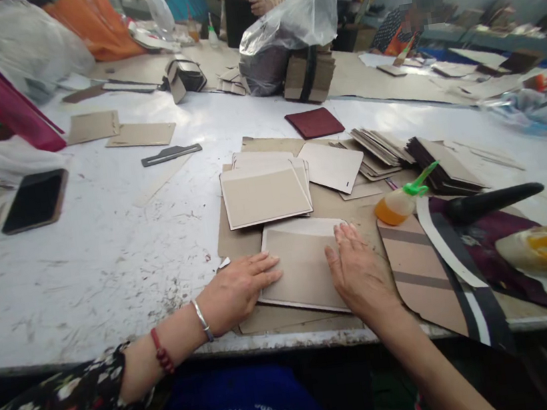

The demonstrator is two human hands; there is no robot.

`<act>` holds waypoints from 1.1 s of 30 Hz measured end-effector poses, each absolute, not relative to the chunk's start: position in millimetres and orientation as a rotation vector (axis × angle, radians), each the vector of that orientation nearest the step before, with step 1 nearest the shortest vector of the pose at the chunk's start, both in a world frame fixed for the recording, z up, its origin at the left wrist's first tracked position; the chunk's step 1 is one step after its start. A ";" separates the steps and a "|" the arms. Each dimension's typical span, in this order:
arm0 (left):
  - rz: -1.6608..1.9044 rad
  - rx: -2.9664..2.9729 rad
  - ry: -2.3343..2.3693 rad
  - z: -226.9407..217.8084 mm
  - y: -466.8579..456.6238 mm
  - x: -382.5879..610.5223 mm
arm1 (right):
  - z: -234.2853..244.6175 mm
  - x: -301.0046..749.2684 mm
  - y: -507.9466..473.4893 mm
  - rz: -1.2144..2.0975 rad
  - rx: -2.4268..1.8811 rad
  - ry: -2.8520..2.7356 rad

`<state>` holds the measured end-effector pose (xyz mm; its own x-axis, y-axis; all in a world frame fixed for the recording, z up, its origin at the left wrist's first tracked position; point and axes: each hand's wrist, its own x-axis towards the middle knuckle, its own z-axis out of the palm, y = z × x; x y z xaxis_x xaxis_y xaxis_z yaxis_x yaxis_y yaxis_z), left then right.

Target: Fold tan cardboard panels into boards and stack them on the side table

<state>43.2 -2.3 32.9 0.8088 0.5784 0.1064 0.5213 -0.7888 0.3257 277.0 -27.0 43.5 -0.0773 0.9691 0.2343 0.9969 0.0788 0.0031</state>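
A beige flat panel point(302, 270) with a pale upper strip lies on a brown board point(263, 318) near the table's front edge. My left hand point(236, 287) rests on its left edge, fingers stretched out flat. Along the right edge lies my right hand point(356, 264), its fingers extended and pressing flat on the panel. Just behind it is a stack of similar beige panels point(267, 196), with a pale panel point(333, 165) to its right. An applicator bottle point(397, 205) with amber liquid and a green nozzle stands beyond my right hand.
Brown pieces with dark bands point(419, 260), a glue-stained container point(546, 253) and a black-handled tool point(495, 201) lie at the right. A dark red piece point(314, 123), a metal template point(171, 154) and a phone point(35, 201) lie farther out. Two co-workers are across the table.
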 end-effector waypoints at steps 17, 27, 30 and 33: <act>0.573 2.659 0.938 34.9 5.9 62.0 | 11.7 242.0 -17.5 -0.198 -2.021 -2.272; 0.237 2.732 1.017 18.1 15.0 87.2 | 13.1 243.8 -16.7 -0.108 -1.981 -2.214; 0.188 2.733 1.025 21.1 15.4 87.9 | 11.4 245.0 -16.1 -0.113 -1.874 -2.120; 0.213 2.757 1.044 21.7 13.5 87.8 | 10.5 250.0 -15.7 -0.131 -1.788 -1.939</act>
<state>87.8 13.5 21.7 0.7422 0.6668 0.0677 0.6402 -0.7352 0.2229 250.0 -15.7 10.5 -0.0168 0.9094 0.4156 0.9571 0.1349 -0.2565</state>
